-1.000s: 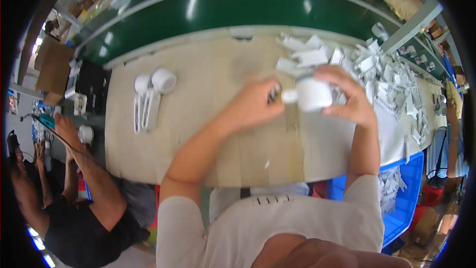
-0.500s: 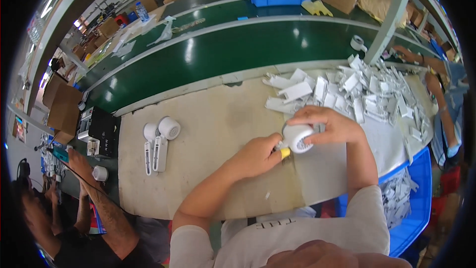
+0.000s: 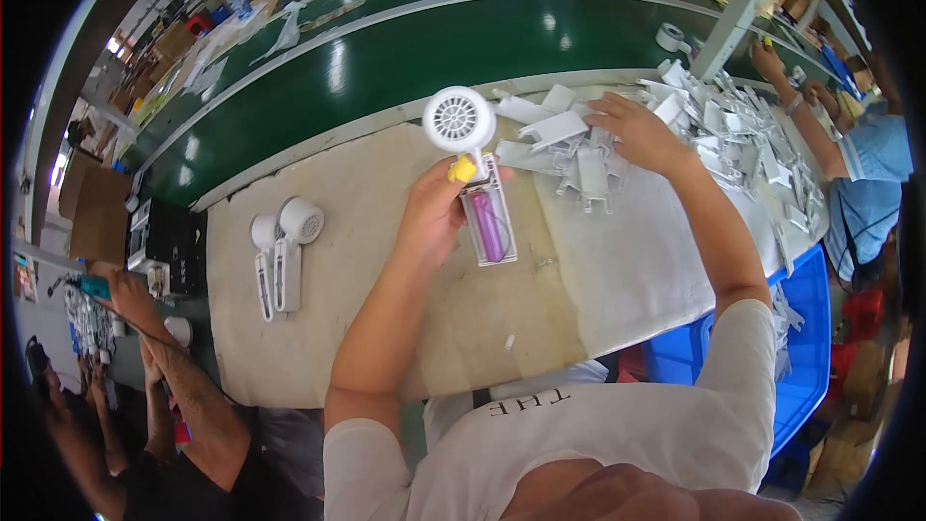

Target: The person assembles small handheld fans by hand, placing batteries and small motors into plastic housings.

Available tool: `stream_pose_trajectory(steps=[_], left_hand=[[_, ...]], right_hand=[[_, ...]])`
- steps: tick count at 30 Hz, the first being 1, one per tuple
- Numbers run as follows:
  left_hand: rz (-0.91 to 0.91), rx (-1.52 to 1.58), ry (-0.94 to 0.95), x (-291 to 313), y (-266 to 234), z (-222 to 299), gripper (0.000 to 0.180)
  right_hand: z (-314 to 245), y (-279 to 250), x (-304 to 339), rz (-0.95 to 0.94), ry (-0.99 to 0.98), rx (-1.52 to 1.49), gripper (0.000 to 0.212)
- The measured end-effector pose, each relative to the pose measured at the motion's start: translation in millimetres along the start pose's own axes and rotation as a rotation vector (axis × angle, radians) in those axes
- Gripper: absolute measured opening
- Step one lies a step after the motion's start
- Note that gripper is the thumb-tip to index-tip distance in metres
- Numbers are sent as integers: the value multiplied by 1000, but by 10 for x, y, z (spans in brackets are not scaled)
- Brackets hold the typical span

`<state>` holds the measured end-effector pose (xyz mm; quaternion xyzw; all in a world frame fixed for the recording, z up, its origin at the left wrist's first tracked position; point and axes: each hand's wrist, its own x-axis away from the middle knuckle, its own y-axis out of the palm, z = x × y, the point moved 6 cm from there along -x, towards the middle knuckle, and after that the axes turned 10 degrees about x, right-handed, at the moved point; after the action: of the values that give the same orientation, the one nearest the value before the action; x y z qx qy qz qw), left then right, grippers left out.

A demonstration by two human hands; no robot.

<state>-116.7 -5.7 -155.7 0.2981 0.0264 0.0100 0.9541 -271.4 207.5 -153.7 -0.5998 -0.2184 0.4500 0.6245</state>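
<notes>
My left hand is closed around the handle of a white handheld fan, its round grille facing up. The handle is uncovered on this side, and a purple cylindrical battery lies inside it. A yellow cover sits on a fingertip of that hand, just below the fan head. My right hand is over the near edge of a heap of white plastic handle shells, fingers stretched out and apart. Whether its fingertips touch a shell is hard to tell.
Two white handheld fans lie side by side on the beige table mat. A black device stands at left, beside a co-worker's arm. A blue bin stands below the right edge. Another person works at far right.
My right hand has let go of the fan and moved up to the shells. My left hand has carried the fan left and away from me, turning it so the open handle shows.
</notes>
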Motion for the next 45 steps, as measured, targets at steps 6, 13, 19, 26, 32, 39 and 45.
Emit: stream_pose_trajectory(steps=[6, 13, 19, 26, 32, 39, 45], left_hand=[[34, 55, -63, -58, -105, -96, 32], [70, 126, 32, -76, -132, -71, 35], [143, 239, 138, -56, -83, -99, 31], [214, 336, 341, 97, -37, 5, 28], [319, 237, 529, 171, -85, 228, 28], [165, 122, 717, 320, 98, 666, 34], [111, 237, 713, 414, 407, 929, 31]], right_hand=[[197, -232, 77, 95, 119, -141, 36], [-593, -409, -32, 33, 555, -1336, 36], [-1374, -941, -247, 455, 120, -446, 54], [-1657, -1054, -378, 426, 124, -328, 68], [-1730, -1132, -417, 581, 98, -177, 64], [-1512, -506, -421, 1, 206, -1420, 40], [-1604, -1105, -352, 456, 139, -1287, 31]])
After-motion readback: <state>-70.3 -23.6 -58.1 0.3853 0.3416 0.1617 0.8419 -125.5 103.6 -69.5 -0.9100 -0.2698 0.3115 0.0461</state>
